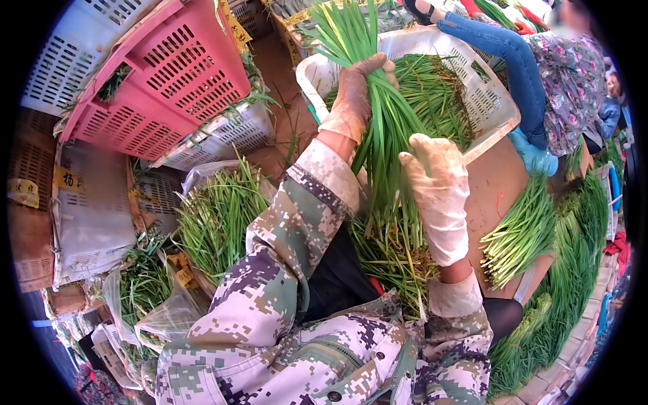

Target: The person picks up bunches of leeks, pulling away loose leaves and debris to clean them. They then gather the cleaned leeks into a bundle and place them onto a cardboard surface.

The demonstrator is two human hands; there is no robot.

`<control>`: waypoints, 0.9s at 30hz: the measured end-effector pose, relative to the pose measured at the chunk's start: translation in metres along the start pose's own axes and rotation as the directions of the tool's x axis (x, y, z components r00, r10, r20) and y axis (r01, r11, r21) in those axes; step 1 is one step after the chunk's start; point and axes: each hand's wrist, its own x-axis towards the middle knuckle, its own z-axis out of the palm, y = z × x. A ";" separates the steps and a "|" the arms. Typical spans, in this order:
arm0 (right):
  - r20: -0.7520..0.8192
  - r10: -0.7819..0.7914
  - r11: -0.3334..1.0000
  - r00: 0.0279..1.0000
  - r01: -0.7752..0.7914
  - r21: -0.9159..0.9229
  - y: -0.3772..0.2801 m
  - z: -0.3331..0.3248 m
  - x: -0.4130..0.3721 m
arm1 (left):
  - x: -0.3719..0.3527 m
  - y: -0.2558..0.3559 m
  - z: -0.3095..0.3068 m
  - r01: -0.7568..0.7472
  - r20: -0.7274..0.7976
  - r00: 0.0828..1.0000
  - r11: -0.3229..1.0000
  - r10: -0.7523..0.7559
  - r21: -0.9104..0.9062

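My left hand (354, 98), in a stained light glove, is wrapped round a bunch of long green leafy stalks (386, 128) and holds it up over the near edge of a white basket (489, 101). Beside the bunch, to its right, is my right hand (439, 192), also gloved, with its fingers partly spread and nothing seen in them. More green stalks lie inside the basket. Below the bunch, loose stalks with brownish ends (398, 260) lie near my lap.
A pale-stemmed bunch (520, 233) rests on a brown board (496, 182) at the right, beside a long green heap (574, 270). Stalks in plastic bags (223, 209) stand left. Pink crate (182, 67) and white crates (98, 209) are stacked upper left. Another person (567, 81) sits upper right.
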 end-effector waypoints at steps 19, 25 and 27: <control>0.470 0.571 0.008 0.673 -0.577 0.816 0.028 -0.077 -0.052 | 0.016 0.012 -0.018 -0.074 -0.002 0.997 0.996 0.074 -0.042; 0.559 0.711 -0.110 0.427 -0.718 0.688 0.053 -0.094 -0.153 | 0.031 0.023 -0.034 -0.159 -0.205 0.969 0.985 0.141 -0.074; 0.582 0.735 -0.028 0.348 -0.842 0.540 0.049 -0.091 -0.177 | 0.039 0.020 -0.042 -0.177 -0.204 0.967 0.980 0.155 -0.095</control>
